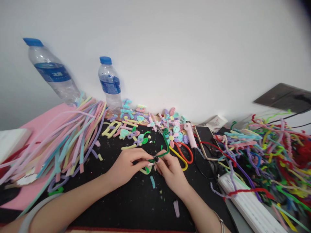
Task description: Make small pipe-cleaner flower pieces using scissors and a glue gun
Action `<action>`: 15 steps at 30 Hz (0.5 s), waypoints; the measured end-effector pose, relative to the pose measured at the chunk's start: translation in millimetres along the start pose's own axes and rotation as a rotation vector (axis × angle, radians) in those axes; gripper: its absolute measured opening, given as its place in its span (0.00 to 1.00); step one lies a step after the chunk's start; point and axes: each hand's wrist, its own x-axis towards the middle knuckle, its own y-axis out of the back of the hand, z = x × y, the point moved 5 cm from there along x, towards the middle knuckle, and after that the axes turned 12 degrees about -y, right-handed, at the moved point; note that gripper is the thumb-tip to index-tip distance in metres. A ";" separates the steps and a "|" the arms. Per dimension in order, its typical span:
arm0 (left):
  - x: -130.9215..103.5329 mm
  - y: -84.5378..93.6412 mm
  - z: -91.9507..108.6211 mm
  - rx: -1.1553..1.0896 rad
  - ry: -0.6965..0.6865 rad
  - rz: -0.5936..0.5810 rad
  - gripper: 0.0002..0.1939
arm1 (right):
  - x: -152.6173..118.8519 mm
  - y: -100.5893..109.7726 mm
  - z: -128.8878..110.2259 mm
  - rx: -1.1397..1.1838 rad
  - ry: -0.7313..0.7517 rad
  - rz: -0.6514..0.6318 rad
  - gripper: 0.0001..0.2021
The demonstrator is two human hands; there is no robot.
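My left hand and my right hand meet over the black mat, fingertips pinched together. Between them runs a dark green pipe cleaner, gripped by both; it bends upward and ends in a small curl above my right hand. A pale yellow-green loop hangs just under my left fingertips, and I cannot tell whether it is joined to the green stem. Below the hands lies a short blue pipe cleaner piece, with a lilac scrap nearer the mat's front edge.
Long pastel pipe cleaners pile up at left, below two water bottles. Finished pipe-cleaner flowers line the back. On the right are a pink handheld device, a phone, a white power strip and tangled pipe cleaners.
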 end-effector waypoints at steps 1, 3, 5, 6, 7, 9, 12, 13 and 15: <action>-0.1 -0.3 -0.3 -0.003 0.009 0.003 0.05 | 0.0 -0.1 -0.4 -0.001 0.006 -0.002 0.11; -0.9 -2.2 -2.8 -0.049 0.057 -0.001 0.05 | 0.0 -0.1 -0.6 0.014 0.017 -0.005 0.12; -2.4 -6.0 -6.6 -0.153 0.135 -0.020 0.08 | 0.0 0.1 -0.2 0.044 0.022 0.000 0.12; -3.1 -8.0 -8.3 -0.210 0.175 -0.028 0.09 | 0.1 0.2 0.2 0.059 0.022 0.004 0.11; -3.7 -9.7 -9.3 -0.258 0.205 -0.037 0.09 | 0.2 0.2 0.6 0.069 0.022 0.008 0.12; -3.9 -11.3 -9.9 -0.303 0.232 -0.045 0.08 | 0.4 -0.2 1.2 0.074 0.025 0.018 0.12; -3.2 -11.5 -8.7 -0.304 0.233 -0.058 0.06 | 0.9 -1.0 0.6 0.048 0.036 0.032 0.13; -3.0 -11.6 -8.5 -0.306 0.233 -0.062 0.06 | 1.1 -1.4 0.0 0.034 0.040 0.030 0.13; -3.2 -11.8 -8.7 -0.308 0.239 -0.066 0.07 | 1.4 -2.1 -0.9 0.009 0.040 0.020 0.13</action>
